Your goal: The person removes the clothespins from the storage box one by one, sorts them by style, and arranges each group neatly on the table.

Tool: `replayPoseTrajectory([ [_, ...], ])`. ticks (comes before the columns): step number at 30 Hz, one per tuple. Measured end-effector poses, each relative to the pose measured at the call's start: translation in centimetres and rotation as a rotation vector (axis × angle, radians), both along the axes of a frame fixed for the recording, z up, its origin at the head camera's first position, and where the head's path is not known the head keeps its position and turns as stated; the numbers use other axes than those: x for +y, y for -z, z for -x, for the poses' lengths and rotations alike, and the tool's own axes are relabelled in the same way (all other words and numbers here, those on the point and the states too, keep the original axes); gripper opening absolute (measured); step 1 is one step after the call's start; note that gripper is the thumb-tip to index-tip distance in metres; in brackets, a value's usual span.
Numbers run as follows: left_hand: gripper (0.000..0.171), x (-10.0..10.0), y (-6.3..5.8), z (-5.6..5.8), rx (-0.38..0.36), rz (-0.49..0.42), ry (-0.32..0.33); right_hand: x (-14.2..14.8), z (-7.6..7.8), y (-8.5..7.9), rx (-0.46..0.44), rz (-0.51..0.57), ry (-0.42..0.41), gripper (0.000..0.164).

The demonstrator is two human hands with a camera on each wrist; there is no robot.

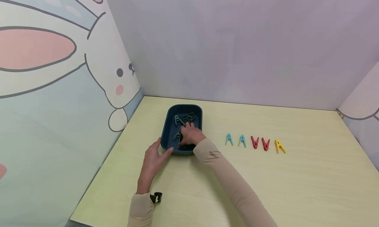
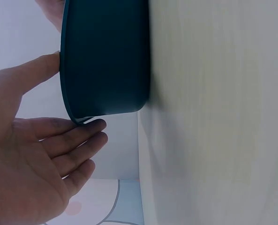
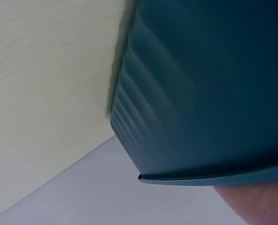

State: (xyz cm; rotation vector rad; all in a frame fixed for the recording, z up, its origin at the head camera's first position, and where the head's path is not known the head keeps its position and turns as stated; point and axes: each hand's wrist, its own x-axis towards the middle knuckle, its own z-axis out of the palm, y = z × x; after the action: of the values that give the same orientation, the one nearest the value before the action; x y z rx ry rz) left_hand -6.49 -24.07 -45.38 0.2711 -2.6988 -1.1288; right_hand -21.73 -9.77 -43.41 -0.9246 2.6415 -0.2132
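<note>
A dark teal plastic bin [image 1: 169,135] stands on the table, with several greenish clothespins [image 1: 178,120] inside. My left hand [image 1: 153,159] is at its near left corner. In the left wrist view, the thumb touches the rim of the bin [image 2: 106,56] while the fairly straight fingers lie by the corner. My right hand [image 1: 190,135] reaches down into the bin, fingers pointing toward the clips. What its fingertips touch is hidden. From the right wrist, the ribbed bin wall [image 3: 199,93] covers most of that hand [image 3: 260,201].
Right of the bin, a row on the pale wooden table [image 1: 319,174] holds two light blue clothespins [image 1: 242,141], two red clothespins [image 1: 265,144] and a yellow clothespin [image 1: 279,146]. A plain wall [image 1: 237,49] rises behind; a rabbit-painted wall [image 1: 59,128] borders the left.
</note>
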Motion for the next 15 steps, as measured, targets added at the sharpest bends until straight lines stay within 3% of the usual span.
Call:
replayPoseTrajectory([
  [15,0.08,0.21,-0.13,0.05,-0.016,0.012,-0.007,0.19,0.17,0.66,0.074,0.064,-0.027,0.084],
])
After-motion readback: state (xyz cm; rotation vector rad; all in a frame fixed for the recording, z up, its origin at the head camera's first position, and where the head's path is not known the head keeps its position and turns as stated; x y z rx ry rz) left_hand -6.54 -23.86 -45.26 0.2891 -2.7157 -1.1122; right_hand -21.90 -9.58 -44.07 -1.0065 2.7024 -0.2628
